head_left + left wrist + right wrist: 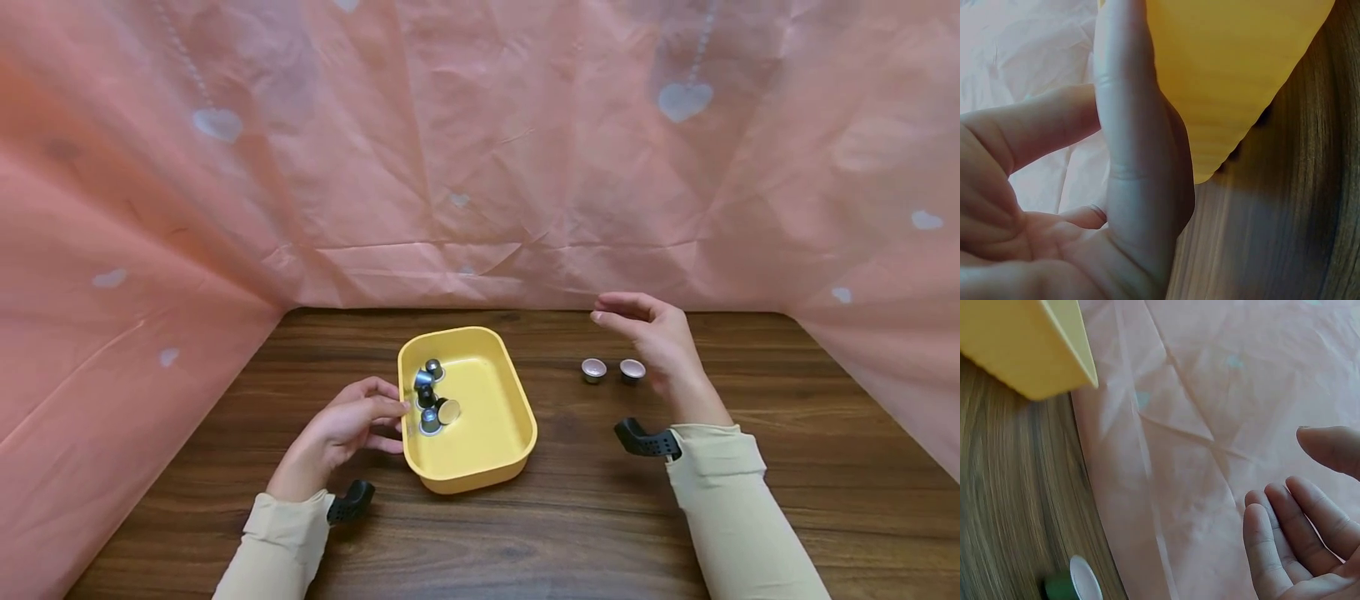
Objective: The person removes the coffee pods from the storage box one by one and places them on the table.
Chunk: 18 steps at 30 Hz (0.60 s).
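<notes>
My left hand [348, 425] holds the left side of a yellow plastic bin [487, 481], its thumb at the rim and the other fingers along the outer wall. In the left wrist view the fingers [1135, 125] lie against the yellow wall. Several coffee capsules, among them a blue one [423, 379] and a gold-lidded one [448, 412], lie along the bin's left side. My right hand [660, 342] hovers past the bin's right side, fingers bent loosely with nothing between them. Below it two coffee capsules stand lid up on the table, one [593, 370] left of the other [632, 370].
The dark wooden table [480, 550] reaches back to a pink curtain [480, 167] with pale hearts, which also encloses both sides. Each wrist carries a black strap mount, the right one [647, 440] near the sleeve cuff. A green capsule [1063, 587] shows low in the right wrist view.
</notes>
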Each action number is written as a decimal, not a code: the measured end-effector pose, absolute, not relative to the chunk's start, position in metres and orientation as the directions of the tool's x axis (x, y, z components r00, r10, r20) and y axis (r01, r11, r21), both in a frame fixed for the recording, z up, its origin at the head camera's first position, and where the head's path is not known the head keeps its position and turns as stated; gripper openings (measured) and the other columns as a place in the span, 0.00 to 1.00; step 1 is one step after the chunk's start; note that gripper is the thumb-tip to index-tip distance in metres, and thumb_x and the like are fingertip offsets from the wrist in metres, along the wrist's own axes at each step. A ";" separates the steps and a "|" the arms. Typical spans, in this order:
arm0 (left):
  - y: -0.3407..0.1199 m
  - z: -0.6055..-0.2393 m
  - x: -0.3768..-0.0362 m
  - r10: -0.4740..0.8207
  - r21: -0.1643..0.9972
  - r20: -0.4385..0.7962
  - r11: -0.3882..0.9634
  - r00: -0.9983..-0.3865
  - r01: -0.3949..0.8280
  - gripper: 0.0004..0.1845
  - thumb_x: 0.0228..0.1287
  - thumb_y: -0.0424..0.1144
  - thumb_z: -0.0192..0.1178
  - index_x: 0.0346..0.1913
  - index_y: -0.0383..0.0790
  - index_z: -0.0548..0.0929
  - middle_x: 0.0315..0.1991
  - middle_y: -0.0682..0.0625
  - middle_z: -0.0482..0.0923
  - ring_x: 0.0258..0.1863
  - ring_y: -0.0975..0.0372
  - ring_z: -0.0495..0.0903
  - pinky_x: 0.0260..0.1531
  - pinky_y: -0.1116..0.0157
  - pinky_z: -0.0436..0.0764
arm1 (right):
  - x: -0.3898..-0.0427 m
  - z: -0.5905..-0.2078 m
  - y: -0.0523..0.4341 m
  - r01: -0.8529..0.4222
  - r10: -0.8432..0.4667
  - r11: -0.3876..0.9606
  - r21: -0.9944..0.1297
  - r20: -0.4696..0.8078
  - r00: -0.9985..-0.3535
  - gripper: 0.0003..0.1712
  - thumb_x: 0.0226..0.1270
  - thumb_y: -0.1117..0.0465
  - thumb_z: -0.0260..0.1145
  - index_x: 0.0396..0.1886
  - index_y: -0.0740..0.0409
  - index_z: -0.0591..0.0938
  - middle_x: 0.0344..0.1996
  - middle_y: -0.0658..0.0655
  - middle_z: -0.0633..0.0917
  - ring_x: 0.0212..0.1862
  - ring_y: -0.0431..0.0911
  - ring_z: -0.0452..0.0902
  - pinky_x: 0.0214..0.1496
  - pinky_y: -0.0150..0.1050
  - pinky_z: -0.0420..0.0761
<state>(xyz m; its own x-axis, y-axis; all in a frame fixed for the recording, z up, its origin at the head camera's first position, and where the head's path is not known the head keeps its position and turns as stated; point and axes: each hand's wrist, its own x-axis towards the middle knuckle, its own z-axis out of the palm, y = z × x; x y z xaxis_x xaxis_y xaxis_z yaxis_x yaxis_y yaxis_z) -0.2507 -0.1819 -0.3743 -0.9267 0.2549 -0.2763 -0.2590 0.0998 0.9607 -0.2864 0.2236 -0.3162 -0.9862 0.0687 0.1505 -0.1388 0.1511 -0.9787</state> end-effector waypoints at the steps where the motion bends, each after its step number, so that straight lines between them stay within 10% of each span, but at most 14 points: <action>1: -0.182 -0.374 -0.251 0.254 0.961 -0.276 0.100 -0.927 -0.259 0.18 0.74 0.32 0.61 0.59 0.30 0.67 0.42 0.45 0.80 0.37 0.59 0.84 0.36 0.58 0.94 | -0.287 -0.316 0.219 -0.140 0.062 0.150 -0.979 0.151 -0.987 0.21 0.69 0.55 0.79 0.59 0.51 0.87 0.44 0.34 0.91 0.52 0.31 0.85 0.60 0.24 0.77; 18: -0.180 -0.375 -0.252 0.246 0.960 -0.278 0.093 -0.929 -0.263 0.19 0.74 0.32 0.61 0.59 0.29 0.67 0.42 0.45 0.80 0.38 0.59 0.84 0.35 0.59 0.94 | -0.308 -0.326 0.153 -0.097 -0.027 0.096 -0.991 0.095 -0.995 0.24 0.69 0.60 0.78 0.62 0.62 0.85 0.38 0.38 0.91 0.49 0.33 0.87 0.65 0.33 0.77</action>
<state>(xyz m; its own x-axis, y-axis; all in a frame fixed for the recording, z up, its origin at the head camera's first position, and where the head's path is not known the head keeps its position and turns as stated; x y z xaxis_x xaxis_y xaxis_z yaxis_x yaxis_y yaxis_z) -0.2516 -0.1805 -0.3749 -0.9286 0.2462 -0.2776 -0.2626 0.0927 0.9604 -0.3085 0.1532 -0.3265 -0.9951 -0.0268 0.0953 -0.0975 0.0963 -0.9906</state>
